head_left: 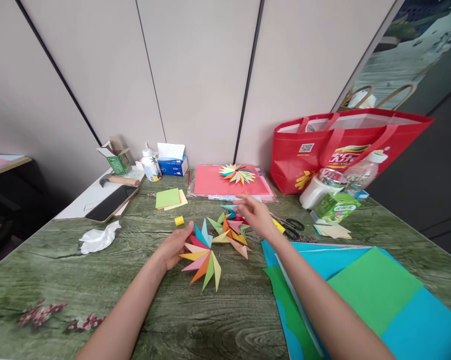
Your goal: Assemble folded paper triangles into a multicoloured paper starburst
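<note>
My left hand (174, 248) grips the left side of a fan of joined coloured paper points (204, 257) lying on the green table (218, 320). My right hand (256, 215) hovers with fingers spread over a loose pile of folded paper points (231, 231) just beyond the fan. It holds nothing that I can see. A small yellow paper roll (179, 220) lies left of the pile.
A finished paper star (237, 173) rests on a pink paper pack (231, 186). Scissors (292, 227), blue and green sheets (371, 290), a red bag (341, 145), yellow-green notes (170, 198), a phone (111, 202), a crumpled tissue (98, 237) and a tissue box (172, 162) surround the work.
</note>
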The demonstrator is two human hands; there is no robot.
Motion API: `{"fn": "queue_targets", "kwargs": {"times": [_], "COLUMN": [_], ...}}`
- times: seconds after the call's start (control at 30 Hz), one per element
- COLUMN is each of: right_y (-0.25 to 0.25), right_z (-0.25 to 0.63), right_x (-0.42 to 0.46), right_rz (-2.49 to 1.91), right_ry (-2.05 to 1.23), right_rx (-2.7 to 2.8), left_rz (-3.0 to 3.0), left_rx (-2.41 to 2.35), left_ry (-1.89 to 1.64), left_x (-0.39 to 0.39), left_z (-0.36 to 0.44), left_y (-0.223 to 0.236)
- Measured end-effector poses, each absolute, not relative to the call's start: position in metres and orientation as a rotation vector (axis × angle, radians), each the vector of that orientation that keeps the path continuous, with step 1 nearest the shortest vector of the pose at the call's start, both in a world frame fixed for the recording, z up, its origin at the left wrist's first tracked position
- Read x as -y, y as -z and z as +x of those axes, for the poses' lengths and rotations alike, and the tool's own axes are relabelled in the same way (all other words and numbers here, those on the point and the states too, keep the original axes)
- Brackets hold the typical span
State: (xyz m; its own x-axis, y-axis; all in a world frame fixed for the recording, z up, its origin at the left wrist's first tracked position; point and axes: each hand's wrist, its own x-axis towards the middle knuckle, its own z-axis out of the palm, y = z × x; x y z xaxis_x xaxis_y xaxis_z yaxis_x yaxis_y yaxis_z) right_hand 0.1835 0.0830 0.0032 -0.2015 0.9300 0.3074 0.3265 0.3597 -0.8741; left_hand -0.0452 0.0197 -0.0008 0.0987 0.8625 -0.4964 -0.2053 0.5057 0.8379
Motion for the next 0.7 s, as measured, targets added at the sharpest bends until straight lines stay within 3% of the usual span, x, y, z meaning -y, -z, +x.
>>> {"fn": "queue_targets", "kwargs": {"times": [0.23, 0.43, 0.7], "right_y": [-0.020, -0.019, -0.033], "right_z": [0.207, 0.192, 0.206], "right_x": [-0.092, -0.088, -0.092], "right_rz": [-1.168, -1.343, -1.445], "right_ry": [-1.033, -0.689, -0.552], "right_rx": [2.140, 2.457, 2.488], "left_rz": [0.655, 0.644, 0.650], "left_rx": [-1.232, -1.242, -1.269], "left_ry": [-0.871, -0.889, -0.867], "left_x": [-0.020, -0.021, -0.020], "left_z": [-0.045, -0.047, -0.044], "left_y": [-0.001, 0.001, -0.004]}}
